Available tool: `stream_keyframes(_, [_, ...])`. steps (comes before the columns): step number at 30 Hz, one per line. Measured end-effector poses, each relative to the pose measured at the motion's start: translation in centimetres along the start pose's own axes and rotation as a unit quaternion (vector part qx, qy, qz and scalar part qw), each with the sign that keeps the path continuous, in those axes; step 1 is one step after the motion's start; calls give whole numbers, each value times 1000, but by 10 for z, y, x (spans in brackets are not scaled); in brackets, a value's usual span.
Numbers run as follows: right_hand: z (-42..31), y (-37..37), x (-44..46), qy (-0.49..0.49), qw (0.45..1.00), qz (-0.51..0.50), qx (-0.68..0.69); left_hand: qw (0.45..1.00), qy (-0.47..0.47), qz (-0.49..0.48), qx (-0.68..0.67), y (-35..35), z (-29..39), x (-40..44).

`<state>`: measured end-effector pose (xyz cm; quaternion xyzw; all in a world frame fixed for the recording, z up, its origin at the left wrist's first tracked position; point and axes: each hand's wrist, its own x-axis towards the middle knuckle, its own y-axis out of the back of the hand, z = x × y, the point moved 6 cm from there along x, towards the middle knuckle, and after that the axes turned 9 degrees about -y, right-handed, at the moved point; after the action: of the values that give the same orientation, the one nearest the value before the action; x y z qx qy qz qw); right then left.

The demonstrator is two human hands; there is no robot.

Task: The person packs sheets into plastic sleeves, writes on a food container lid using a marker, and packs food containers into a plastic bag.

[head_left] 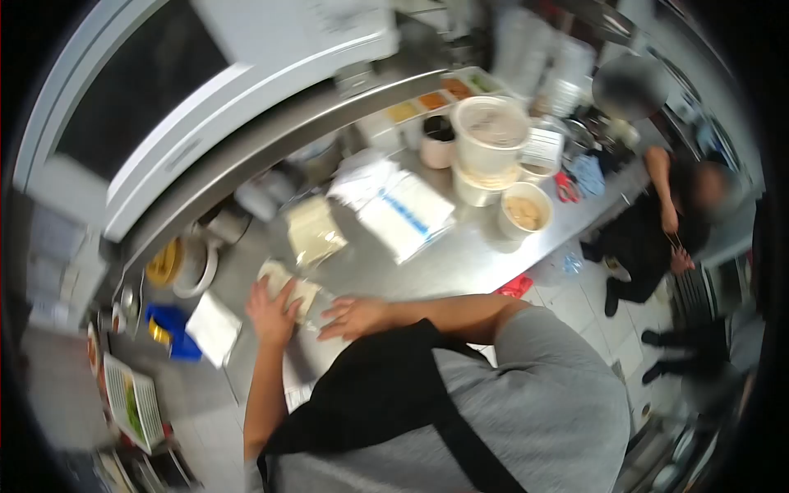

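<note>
1. Pale flat piece [307,296] lies on the steel counter [378,275], left of the frame's centre, its longer run seeming to slant from upper left to lower right; the left hand [274,312] is the nearer, lying over its lower left part, while the right hand [352,318] comes in from the right, just beyond its lower right edge.

2. Left-hand fingers are spread, palm down, touching the piece without a visible grip. Right-hand fingers point left, loosely parted, at what looks like clear film [326,301]; whether they pinch it, I cannot tell.

3. Just above the hands lies a clear-wrapped packet [315,230]; further to the upper right is a white package with blue print [403,210]. A white folded stack [214,329] sits left of the left hand.

4. Toward the upper right stand a lidded tub [491,135] and an open tub [526,210]; past them, at the right edge, is a co-worker [657,222].

5. Blur softens the fingertips, and the left hand hides part of the piece, so its full outline, layers and material are uncertain. Dark lens corners cut off the room's edges.
</note>
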<state>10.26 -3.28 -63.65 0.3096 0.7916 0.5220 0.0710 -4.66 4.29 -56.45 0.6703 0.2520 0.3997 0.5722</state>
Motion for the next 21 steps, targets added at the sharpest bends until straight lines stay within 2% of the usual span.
stream_keyframes(2, [-4, 6, 4, -7, 999, 33, -7, 999, 11, -46, -16, 2, -5, 11])
stream_keyframes(4, [-8, 7, 4, 0, 995, 95, -39, 999, 1, -43, -21, -10, -17, 25])
stream_keyframes(7, [-5, 8, 5, -41, 996, 84, 14, 999, -30, -21, -35, -34, -64, 32])
stream_keyframes(8, [-6, 13, 2, -42, 990, 133, 21, 998, -45, -4, -40, -42, -78, 40])
stream_keyframes(11, [-1, 15, 0, -74, 985, 149, 53, 999, -7, -36, 37, -60, -113, 54])
stream_keyframes(12, [-3, 15, 0, -72, 984, 156, 47, 995, 11, -82, 51, -57, -113, 63])
stream_keyframes(16, [0, 14, -2, -86, 980, 176, 22, 998, -13, -47, 42, -51, -96, 66])
stream_keyframes(19, [4, 17, -1, -100, 979, 175, 9, 993, -11, 102, -49, -22, -46, 31])
stream_keyframes(21, [4, 16, 2, -126, 979, 158, -19, 991, -13, 121, -57, -21, -38, 16])
